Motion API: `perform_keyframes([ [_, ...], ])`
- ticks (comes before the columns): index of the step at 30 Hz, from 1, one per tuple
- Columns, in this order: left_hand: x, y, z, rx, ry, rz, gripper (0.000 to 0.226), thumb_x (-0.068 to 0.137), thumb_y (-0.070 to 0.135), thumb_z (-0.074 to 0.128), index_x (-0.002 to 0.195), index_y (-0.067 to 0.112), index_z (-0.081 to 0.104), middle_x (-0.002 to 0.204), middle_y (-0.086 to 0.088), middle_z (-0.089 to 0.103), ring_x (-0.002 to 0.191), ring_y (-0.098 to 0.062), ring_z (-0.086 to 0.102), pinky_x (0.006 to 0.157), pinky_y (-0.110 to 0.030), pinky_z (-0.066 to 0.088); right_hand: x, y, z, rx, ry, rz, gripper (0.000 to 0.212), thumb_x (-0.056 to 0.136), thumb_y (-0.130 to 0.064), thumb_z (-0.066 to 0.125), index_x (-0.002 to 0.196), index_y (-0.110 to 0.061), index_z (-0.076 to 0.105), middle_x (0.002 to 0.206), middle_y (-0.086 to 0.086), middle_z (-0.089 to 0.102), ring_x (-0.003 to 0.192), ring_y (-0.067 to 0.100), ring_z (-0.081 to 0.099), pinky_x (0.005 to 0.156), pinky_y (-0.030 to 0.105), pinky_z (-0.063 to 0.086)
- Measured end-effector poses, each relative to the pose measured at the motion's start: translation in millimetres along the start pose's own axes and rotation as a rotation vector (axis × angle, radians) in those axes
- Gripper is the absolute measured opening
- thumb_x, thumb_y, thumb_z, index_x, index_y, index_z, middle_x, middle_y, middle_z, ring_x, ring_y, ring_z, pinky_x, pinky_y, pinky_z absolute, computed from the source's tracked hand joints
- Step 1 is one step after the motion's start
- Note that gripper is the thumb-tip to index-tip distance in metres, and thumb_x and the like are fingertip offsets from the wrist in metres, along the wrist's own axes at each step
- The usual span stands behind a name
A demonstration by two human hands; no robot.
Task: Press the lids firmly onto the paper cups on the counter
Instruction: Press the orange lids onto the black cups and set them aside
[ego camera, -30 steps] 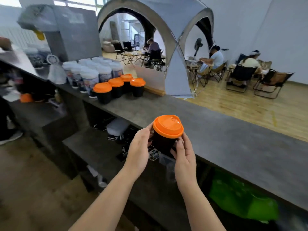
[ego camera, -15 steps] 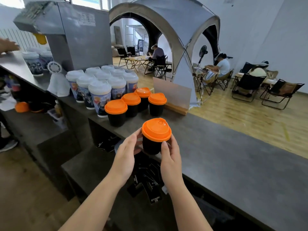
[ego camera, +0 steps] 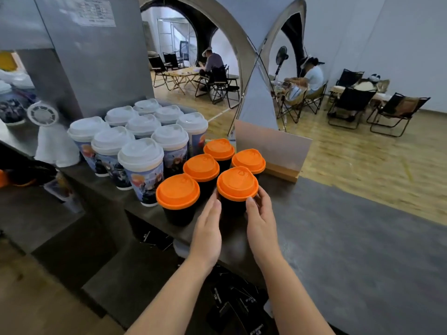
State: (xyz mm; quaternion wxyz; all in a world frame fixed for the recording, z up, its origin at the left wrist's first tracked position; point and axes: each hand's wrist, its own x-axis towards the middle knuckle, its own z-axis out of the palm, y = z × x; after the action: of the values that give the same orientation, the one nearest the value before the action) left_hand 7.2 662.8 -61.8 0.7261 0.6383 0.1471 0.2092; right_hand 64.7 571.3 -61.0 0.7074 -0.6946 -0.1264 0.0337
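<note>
**Head view: both hands cradle a lidded black cup on the counter**

The head camera looks down on a dark grey counter (ego camera: 350, 250) where a small black paper cup (ego camera: 232, 207) stands near the front edge, capped by an orange lid (ego camera: 237, 183). The lid is a domed sip-type cap with a raised centre, a moulded mark near its far side and a rolled rim that overhangs the cup wall all the way round; it sits level, with no gap showing along the visible rim. The cup below is plain matt black and short, most of its wall hidden between the hands.

The left hand (ego camera: 208, 232) lies against the cup's left side, fingers fairly straight and close together, fingertips reaching up to just under the lid's rim. The right hand (ego camera: 262, 222) curves round the right side, its fingers bent about the wall and the thumb tip touching the lid's near edge. Together they hold the cup, which rests on the counter.

Four more black cups with orange lids (ego camera: 202, 167) stand just beside it: one to its left at the counter's edge, two in a row behind that one, and one directly behind the held cup, all close enough to nearly touch. Further left stands a cluster of taller printed cups with white lids (ego camera: 140, 153), packed in rows. Behind the orange group a leaning board in a wooden base (ego camera: 273, 147) stands on the counter. A grey metal machine (ego camera: 92, 56) rises at the back left.
</note>
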Motion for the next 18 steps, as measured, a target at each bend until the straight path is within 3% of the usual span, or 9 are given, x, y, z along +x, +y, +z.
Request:
perform_keyframes([
  [9,13.9,-6.8,-8.5,-0.037,-0.087,-0.047,0.047,0.108,0.027,0.032,0.154,0.032,0.026,0.159,0.018,0.030,0.145,0.004,0.026,0.120,-0.023,0.022,5.1,4.1,17.4,-0.007,0.061,0.100,0.031,0.104,-0.029,0.047,0.131,-0.043,0.044,0.132,-0.020,0.055,0.130,0.005,0.049,0.114,0.043,0.040],
  [13,16.2,-7.4,-14.9,-0.066,-0.129,-0.043,0.045,0.108,0.028,0.034,0.152,0.035,0.026,0.158,0.019,0.029,0.146,0.004,0.024,0.124,-0.030,0.019,3.3,4.8,21.1,-0.026,0.096,0.103,0.030,0.104,-0.029,0.046,0.127,-0.047,0.044,0.128,-0.028,0.054,0.130,0.004,0.049,0.115,0.043,0.039],
  [18,11.7,-5.8,-27.8,-0.098,-0.140,-0.096,0.046,0.109,0.029,0.032,0.154,0.029,0.030,0.160,0.014,0.033,0.146,-0.002,0.029,0.125,-0.037,0.022,-4.5,3.9,25.8,-0.011,0.189,0.110,0.032,0.104,-0.024,0.045,0.133,-0.039,0.046,0.131,-0.019,0.056,0.129,0.006,0.050,0.113,0.043,0.042],
])
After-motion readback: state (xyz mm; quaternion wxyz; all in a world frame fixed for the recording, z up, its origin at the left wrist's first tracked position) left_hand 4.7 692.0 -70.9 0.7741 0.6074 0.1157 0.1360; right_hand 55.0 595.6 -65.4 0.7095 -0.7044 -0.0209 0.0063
